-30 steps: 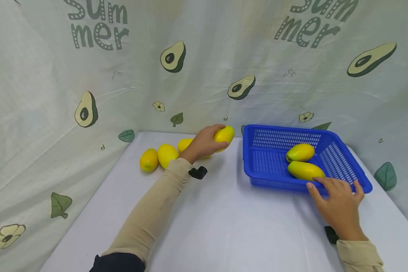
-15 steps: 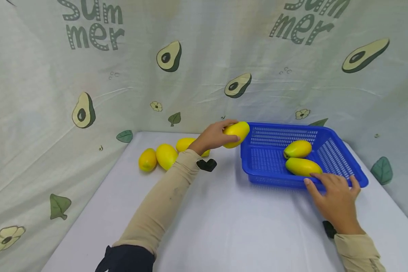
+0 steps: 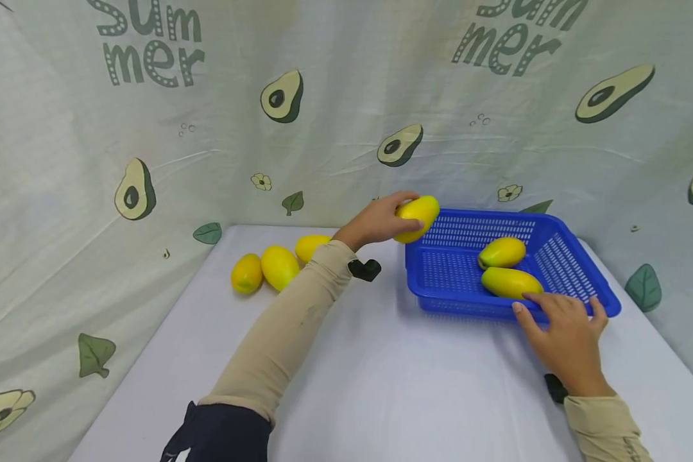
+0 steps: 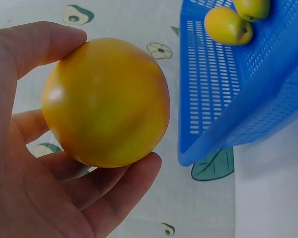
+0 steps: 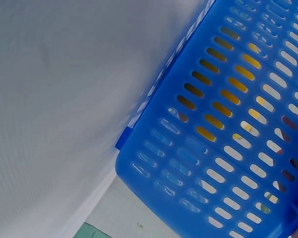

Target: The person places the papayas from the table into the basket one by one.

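My left hand holds a smooth yellow oval fruit, mango-like in shape, in the air at the left end of a blue plastic basket. In the left wrist view, thumb and fingers curl round the fruit, and the basket wall stands apart to its right. Two longer yellow fruits, a rear one and a front one, lie inside the basket toward its right. My right hand grips the basket's near rim, fingers over it and thumb outside.
Back left on the white table, more yellow fruits lie in a row: one at the left end, one beside it and one partly behind my left arm. A printed cloth hangs behind and at the sides.
My left hand has carried the fruit rightward and slightly up, from over the table to the basket's left end. The right hand has stayed at the near rim.
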{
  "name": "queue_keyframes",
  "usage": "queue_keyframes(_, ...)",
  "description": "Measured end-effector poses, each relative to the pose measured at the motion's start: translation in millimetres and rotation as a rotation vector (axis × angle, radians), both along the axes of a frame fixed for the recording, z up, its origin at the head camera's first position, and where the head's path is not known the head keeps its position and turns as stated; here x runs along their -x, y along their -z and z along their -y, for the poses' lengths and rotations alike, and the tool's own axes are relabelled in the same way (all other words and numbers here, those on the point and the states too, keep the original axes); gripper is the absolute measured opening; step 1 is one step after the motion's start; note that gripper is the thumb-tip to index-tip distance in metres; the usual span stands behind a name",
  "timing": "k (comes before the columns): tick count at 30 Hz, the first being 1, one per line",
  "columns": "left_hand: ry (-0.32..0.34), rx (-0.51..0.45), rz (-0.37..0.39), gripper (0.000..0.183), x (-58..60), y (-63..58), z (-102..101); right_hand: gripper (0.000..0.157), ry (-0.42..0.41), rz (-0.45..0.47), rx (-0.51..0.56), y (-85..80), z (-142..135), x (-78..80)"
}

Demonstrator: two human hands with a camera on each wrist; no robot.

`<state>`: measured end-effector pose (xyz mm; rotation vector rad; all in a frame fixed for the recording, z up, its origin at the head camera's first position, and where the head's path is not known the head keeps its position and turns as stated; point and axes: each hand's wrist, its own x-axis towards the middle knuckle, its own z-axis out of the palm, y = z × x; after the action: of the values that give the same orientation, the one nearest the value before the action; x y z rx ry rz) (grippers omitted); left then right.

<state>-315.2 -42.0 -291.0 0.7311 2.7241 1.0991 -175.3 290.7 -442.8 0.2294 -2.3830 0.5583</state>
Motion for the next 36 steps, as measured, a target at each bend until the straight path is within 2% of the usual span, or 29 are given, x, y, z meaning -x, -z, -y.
queue_keyframes(12,0.110,0.012,0.023,0.071,6.9,-10.0,-31,0.039,-0.006,-0.031,0.004,0.2,-6,-5.1)
queue_keyframes(20,0.115,0.036,0.050,0.069,9.7,-15.9,-40,0.039,-0.016,-0.016,0.021,0.8,-2,-1.1)
queue_keyframes(29,0.100,0.024,0.099,0.071,16.8,-10.5,-51,0.039,-0.008,-0.008,-0.003,-1.9,-1,1.7)
queue_keyframes(36,0.118,0.012,0.201,0.065,24.0,1.7,-59,0.038,-0.010,-0.015,0.003,1.2,-2,0.8)
